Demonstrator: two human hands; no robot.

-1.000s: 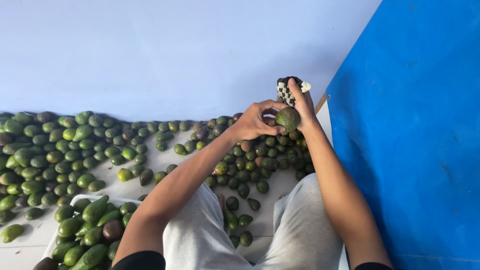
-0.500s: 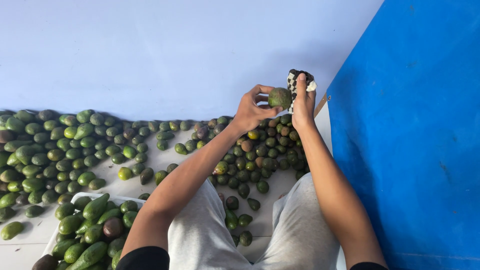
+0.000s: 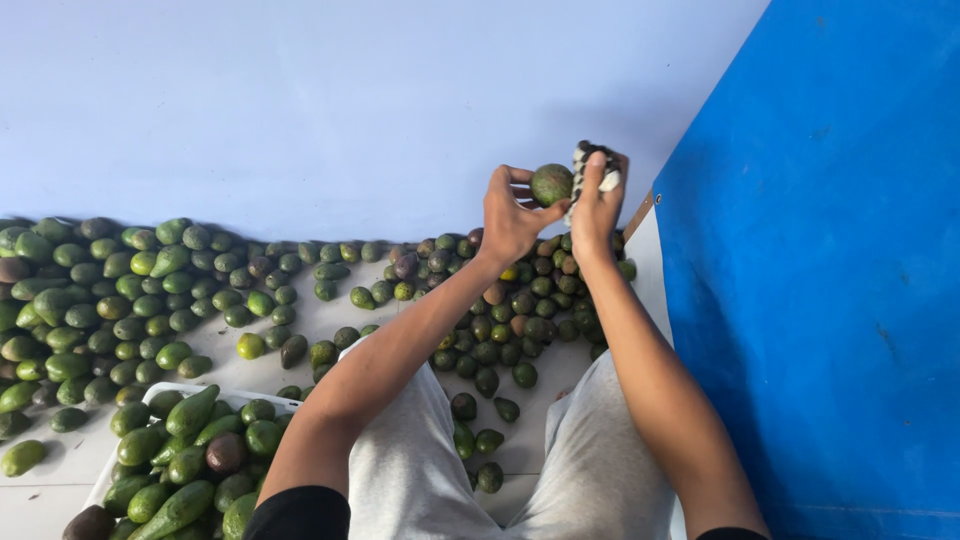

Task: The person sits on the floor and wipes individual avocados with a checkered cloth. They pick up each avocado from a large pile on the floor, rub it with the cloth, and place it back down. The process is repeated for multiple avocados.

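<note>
Far to the left of our fingers and below them, a spread of green avocados covers the pale floor, and nearer our lap a white crate holds longer green ones with a few dark ones. Closer in, just under our raised hands, a second heap of avocados mixes green, brown and one yellowish fruit. Our left hand is up in front of the pale blue wall, its fingers curled and clamped on a round green avocado. Touching that fruit on the right, our right hand grips a small black-and-white sticker roll, fingers closed over it. Right of both hands hangs a plain bright blue tarp.
</note>
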